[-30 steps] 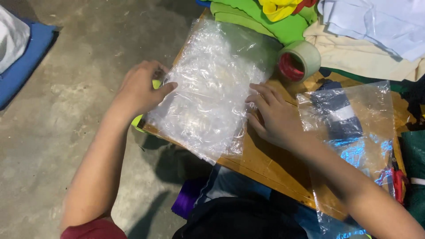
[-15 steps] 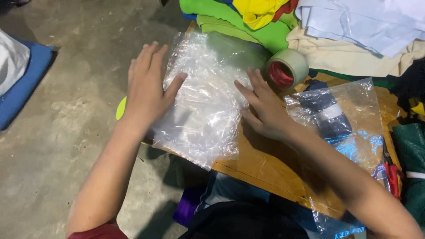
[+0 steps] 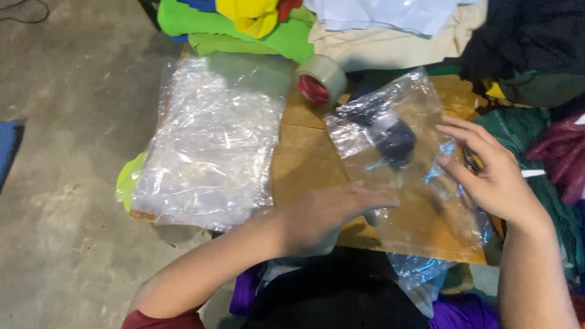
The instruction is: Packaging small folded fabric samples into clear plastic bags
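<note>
- Head view, looking down: the left hand [image 3: 332,210] lies flat with fingers stretched out and together, its grip open and clamped on nothing; the fingertips rest on the near-left edge of the clear plastic bag [image 3: 405,176].
- The right hand [image 3: 490,173] is also open, fingers spread and slightly curled, touching the right side of the same bag; nothing is pinched between thumb and fingers as far as can be seen.
- The clear plastic bag lies on the right half of the brown worktop [image 3: 304,158], between the two hands, wrinkled and glossy, its lower corner hanging over the near edge. A dark folded item [image 3: 393,137] with a pale patch shows through its upper part.
- Left of that bag, well apart from it, lies a larger clear packet [image 3: 210,143], rectangular, crinkled and whitish, covering the left end of the worktop; a lime-green piece [image 3: 129,180] sticks out beneath its left edge.
- Behind the bag, just beside its upper left corner, stands a roll of clear tape [image 3: 320,79] with a red core.
- Further back lies a heap of cloth: green cloth [image 3: 244,33], yellow cloth [image 3: 247,12], cream cloth [image 3: 390,42] and dark cloth [image 3: 524,42].
- Left of the worktop is bare concrete floor [image 3: 61,152].
</note>
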